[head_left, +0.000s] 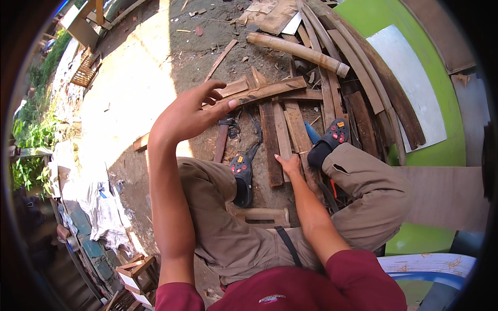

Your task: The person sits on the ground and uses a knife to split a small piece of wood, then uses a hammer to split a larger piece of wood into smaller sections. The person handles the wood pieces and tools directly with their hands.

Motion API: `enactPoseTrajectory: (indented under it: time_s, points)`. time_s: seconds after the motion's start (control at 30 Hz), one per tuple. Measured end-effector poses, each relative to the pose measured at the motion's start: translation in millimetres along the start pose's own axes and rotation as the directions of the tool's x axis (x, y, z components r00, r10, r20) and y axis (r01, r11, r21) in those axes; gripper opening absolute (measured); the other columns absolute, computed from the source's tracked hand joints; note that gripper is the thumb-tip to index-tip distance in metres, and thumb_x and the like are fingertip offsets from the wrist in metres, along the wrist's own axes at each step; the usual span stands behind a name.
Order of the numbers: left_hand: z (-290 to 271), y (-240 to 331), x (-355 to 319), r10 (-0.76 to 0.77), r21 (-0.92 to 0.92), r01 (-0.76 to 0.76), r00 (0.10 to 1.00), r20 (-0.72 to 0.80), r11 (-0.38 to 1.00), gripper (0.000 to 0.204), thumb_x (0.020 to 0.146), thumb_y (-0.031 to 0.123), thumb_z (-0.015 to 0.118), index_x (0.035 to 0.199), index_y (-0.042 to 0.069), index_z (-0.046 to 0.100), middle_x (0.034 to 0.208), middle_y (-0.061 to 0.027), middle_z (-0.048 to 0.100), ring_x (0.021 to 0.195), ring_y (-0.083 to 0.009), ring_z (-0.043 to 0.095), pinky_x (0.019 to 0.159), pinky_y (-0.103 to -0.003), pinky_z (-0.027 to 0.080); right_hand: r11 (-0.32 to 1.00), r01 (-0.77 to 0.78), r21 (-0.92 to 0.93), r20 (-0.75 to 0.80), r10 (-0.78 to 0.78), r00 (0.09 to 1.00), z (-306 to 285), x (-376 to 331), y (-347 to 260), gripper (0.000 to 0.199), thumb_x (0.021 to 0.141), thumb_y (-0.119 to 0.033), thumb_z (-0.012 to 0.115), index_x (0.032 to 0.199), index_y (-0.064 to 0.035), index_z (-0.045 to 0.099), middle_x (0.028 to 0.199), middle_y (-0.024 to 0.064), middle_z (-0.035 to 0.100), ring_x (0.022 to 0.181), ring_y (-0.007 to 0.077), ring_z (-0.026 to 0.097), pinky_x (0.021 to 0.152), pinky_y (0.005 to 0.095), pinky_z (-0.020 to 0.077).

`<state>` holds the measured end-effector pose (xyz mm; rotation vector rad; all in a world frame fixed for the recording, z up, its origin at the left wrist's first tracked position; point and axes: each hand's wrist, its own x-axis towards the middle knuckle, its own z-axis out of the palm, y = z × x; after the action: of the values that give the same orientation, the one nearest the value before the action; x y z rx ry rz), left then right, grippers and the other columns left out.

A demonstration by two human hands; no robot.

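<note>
My left hand [205, 106] is raised in the air with nothing in it, its thumb stretched out and its fingers loosely bent and apart. Below and beyond it lies a rough wooden strip [275, 91], set crosswise over other boards. Down between my feet, my right hand [290, 166] is on a narrow wooden plank [280, 127]. Its thumb lies across the wood and a finger points along the right edge; the other fingers are hidden. A darker plank [271, 140] lies just left of that one, and a paler board [297, 129] just right.
A bamboo pole [298, 53] lies across long boards [358, 67] at the far right. A white sheet [410, 83] rests on a green surface [454, 111]. My shoes [241, 171] flank the planks, with a small wooden frame [259, 215] near me. White cloth [101, 210] lies left.
</note>
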<state>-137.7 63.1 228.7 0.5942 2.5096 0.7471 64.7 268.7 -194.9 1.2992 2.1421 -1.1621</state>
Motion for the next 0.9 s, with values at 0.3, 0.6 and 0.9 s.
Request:
enactPoseTrajectory:
  time_s: [0.3, 0.6, 0.9]
  points:
    - [-4, -16, -13, 0.007, -0.02, -0.008, 0.999, -0.052, 1.0, 0.064, 0.095, 0.052, 0.066, 0.138, 0.006, 0.058, 0.122, -0.0162, 0.071, 0.108, -0.0294, 0.069, 0.092, -0.04, 0.056, 0.995, 0.096, 0.033, -0.248, -0.085, 0.965, 23, -67, 24, 0.086, 0.071, -0.044, 0.087, 0.128, 0.0091, 0.05, 0.121, 0.0296, 0.06, 0.116, 0.0453, 0.058, 0.101, 0.05, 0.0464]
    - [-5, -26, -24, 0.001, -0.027, -0.003, 0.997, -0.078, 1.0, 0.066, 0.094, 0.053, 0.067, 0.139, 0.005, 0.058, 0.122, -0.0167, 0.071, 0.105, -0.0287, 0.071, 0.092, -0.041, 0.055, 0.944, 0.263, -0.2, -0.346, -0.319, 0.882, 22, -74, -1, 0.087, 0.077, -0.039, 0.085, 0.137, 0.0019, 0.039, 0.134, 0.0261, 0.049, 0.124, 0.0458, 0.051, 0.103, 0.0507, 0.0446]
    - [0, -23, -24, -0.013, 0.0, 0.013, 0.999, -0.053, 1.0, 0.065, 0.094, 0.053, 0.067, 0.138, 0.006, 0.058, 0.118, -0.0169, 0.072, 0.111, -0.0298, 0.068, 0.094, -0.042, 0.054, 0.979, 0.202, -0.039, -0.011, -0.203, 0.979, 19, -39, 2, 0.093, 0.074, -0.033, 0.089, 0.136, 0.0003, 0.029, 0.132, 0.0328, 0.052, 0.121, 0.0476, 0.056, 0.102, 0.052, 0.0475]
